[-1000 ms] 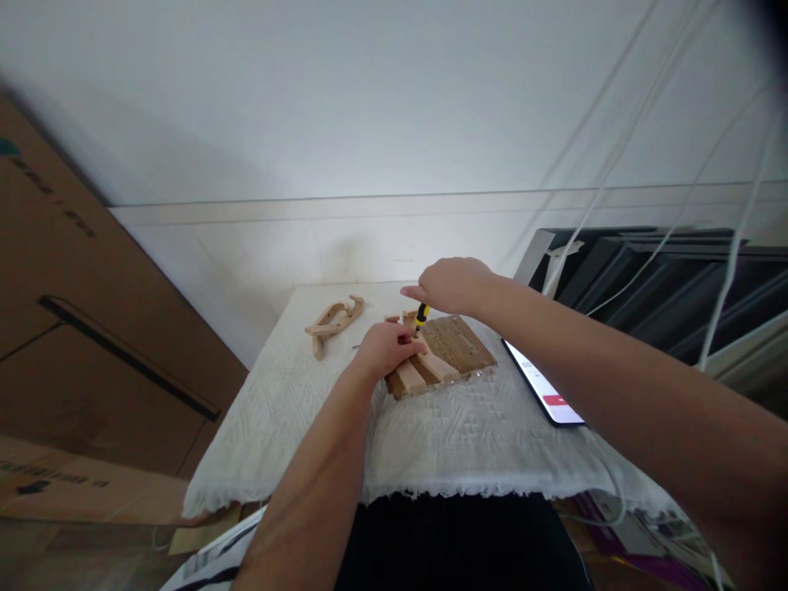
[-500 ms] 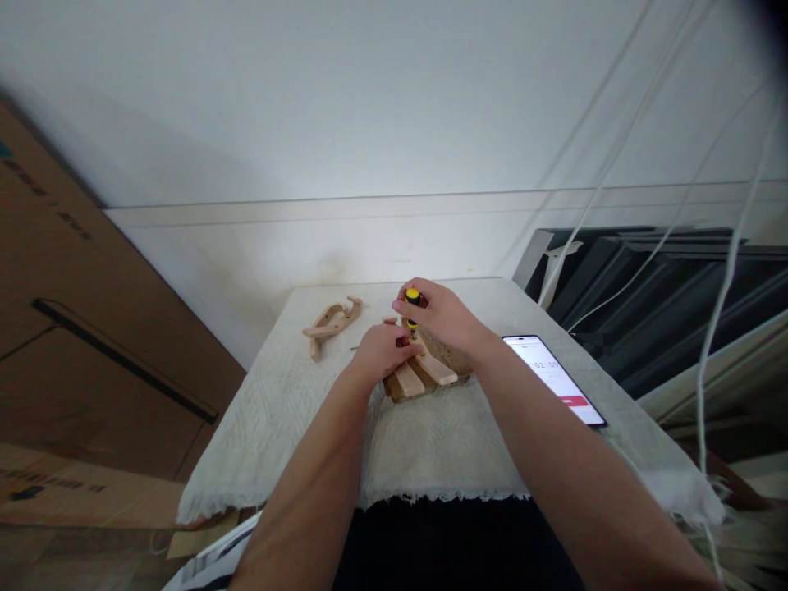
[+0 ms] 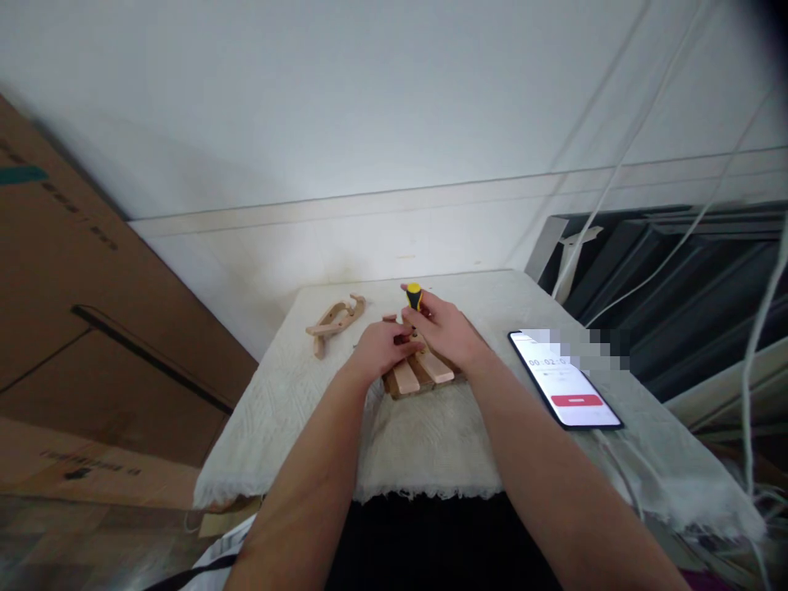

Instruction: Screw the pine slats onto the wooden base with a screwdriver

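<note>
Two bare hands work over a brown wooden board, its grain and edges rough-looking, on a counter [image 3: 295,410] draped in white woven cloth with a raised geometric texture and a frayed fringe. Lying across the board [image 3: 424,381] are two smooth, pale wooden pieces, the left slat [image 3: 406,377] straight-sided, the right slat [image 3: 439,369] widening toward its near end.

Both forearms stretch forward from the near edge of the counter and converge above the board, the left nearly straight from the wrist, the right angling inward. The left hand [image 3: 382,349] lies low over the board's left side, knuckles up, fingers bent and bunched, with the thumb reaching across the pale wood; whether it grips or merely presses cannot be told. The right hand [image 3: 442,330], above the middle of the board, is closed around a screwdriver [image 3: 414,295], whose plastic handle, black with a rounded yellow cap, stands close to upright over the pale pieces. Its tip is hidden among the fingers.

Left of the board rests a loose frame of light wood [image 3: 326,330], with curved and straight bars and a hooked end. Right of the board, well apart, lies a phone [image 3: 560,371] with a lit white screen and a red button.
</note>
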